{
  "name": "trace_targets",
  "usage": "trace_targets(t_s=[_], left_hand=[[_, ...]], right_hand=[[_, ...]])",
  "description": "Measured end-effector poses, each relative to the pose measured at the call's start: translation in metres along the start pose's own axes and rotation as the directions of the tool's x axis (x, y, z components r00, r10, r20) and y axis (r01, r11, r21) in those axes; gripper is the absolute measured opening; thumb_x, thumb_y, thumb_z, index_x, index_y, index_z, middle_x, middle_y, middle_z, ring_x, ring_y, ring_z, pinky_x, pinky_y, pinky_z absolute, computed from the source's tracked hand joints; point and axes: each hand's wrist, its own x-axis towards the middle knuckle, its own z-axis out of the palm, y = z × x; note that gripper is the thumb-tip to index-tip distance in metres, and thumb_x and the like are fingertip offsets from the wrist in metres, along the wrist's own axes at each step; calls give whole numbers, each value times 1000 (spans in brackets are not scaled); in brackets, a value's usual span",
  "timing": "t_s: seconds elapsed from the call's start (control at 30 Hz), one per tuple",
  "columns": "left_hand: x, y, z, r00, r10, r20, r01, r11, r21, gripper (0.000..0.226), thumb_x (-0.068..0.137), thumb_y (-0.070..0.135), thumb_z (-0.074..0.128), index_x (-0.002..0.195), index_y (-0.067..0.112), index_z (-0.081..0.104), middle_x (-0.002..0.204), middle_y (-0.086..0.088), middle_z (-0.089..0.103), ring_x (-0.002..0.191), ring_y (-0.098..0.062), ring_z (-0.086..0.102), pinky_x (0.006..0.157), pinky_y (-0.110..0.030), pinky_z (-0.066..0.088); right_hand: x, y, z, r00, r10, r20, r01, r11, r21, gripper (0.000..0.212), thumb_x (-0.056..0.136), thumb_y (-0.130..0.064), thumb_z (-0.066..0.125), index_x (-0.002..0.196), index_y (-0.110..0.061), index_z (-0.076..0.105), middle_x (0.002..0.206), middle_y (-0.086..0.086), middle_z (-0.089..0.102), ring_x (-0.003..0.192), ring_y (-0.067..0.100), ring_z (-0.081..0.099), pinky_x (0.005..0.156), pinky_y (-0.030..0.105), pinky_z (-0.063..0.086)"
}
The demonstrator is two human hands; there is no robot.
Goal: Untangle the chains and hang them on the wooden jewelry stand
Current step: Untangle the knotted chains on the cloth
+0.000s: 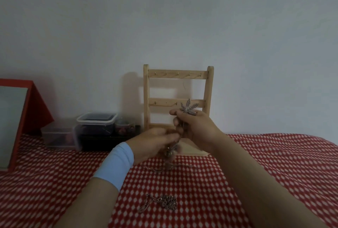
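Now right hand (197,127) holds 1 leaf pendant (189,107), tips toward 12 o'clock; left hand (153,143) grips 1 chain tangle (171,151) w/ strand running 12–6. 1 loose chain (164,203) at 6 o'clock, 1 stand (146,90) behind.

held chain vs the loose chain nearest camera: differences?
1. The held chain is raised, gripped by the left hand and right hand; the near chain lies untouched on the tablecloth.
2. The held chain carries a leaf pendant; the near chain shows none.
Shared: both are silvery metal, and neither hangs on the wooden stand.
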Motion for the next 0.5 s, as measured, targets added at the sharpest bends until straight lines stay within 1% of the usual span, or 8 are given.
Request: trace_targets(t_s=[0.1, 0.17, 0.23, 0.3, 0.33, 0.4, 0.43, 0.5], left_hand=[[-5, 2, -12, 999, -42, 1, 38, 910, 414, 24, 98, 33, 54, 102, 17, 71, 75, -3, 68, 53, -13, 51, 58, -23, 45], [-9, 7, -19, 999, -28, -40, 43, 889, 456, 29, 99, 37, 53, 96, 19, 75, 74, -1, 69, 52, -14, 51, 60, -24, 46], [-13, 10, -24, 996, -13, -89, 55, 871, 487, 31, 99, 38, 52, 95, 20, 77, 75, 5, 72, 60, -16, 58, 72, -24, 48], [-14, 11, -27, 991, 22, -133, 60, 815, 576, 31, 97, 40, 53, 94, 23, 79, 81, 13, 75, 81, -22, 68, 90, -29, 48], [-14, 10, -28, 989, 28, -144, 64, 799, 598, 30, 97, 41, 53, 94, 24, 79, 81, 14, 75, 87, -26, 68, 94, -33, 49], [-13, 9, -26, 990, 14, -138, 75, 784, 616, 31, 99, 40, 51, 89, 25, 76, 68, 12, 72, 70, -26, 67, 86, -33, 52], [-12, 7, -24, 990, 4, -142, 87, 776, 625, 31, 100, 39, 50, 84, 26, 73, 60, 10, 68, 56, -19, 61, 76, -31, 52], [-8, 2, -20, 985, 3, -173, 111, 756, 645, 33, 100, 39, 50, 76, 27, 68, 54, 10, 62, 44, -7, 48, 58, -25, 46]], right_hand=[[1, 0, -4, 998, -30, -47, 31, 999, 19, 18, 105, -16, 54, 108, -6, 68, 71, 4, 59, 54, 15, 49, 56, 32, 50], [2, -1, -8, 996, -39, -75, 39, 999, -7, 18, 105, -15, 54, 110, -4, 68, 72, 5, 59, 56, 17, 51, 61, 35, 55], [2, 0, -11, 997, 2, -72, -6, 998, -62, 19, 105, -10, 53, 118, -4, 65, 74, 7, 61, 61, 19, 57, 71, 40, 59], [1, 1, -15, 995, 90, -35, -95, 983, -158, 23, 103, -7, 54, 125, -8, 60, 78, 10, 64, 65, 21, 62, 74, 41, 61], [-1, 3, -17, 990, 142, -10, -140, 966, -215, 23, 102, -7, 56, 125, -10, 60, 79, 12, 65, 66, 22, 64, 74, 41, 61], [-2, 7, -21, 979, 205, 16, -188, 924, -334, 15, 100, -10, 60, 115, -10, 63, 83, 13, 66, 69, 23, 66, 77, 44, 62], [-3, 9, -24, 972, 235, 8, -213, 896, -389, 11, 101, -14, 60, 108, -8, 65, 85, 14, 67, 70, 24, 67, 80, 46, 63], [-5, 10, -29, 942, 336, -15, -299, 817, -493, 27, 103, -29, 58, 104, -4, 67, 92, 15, 69, 76, 25, 70, 83, 47, 63]])
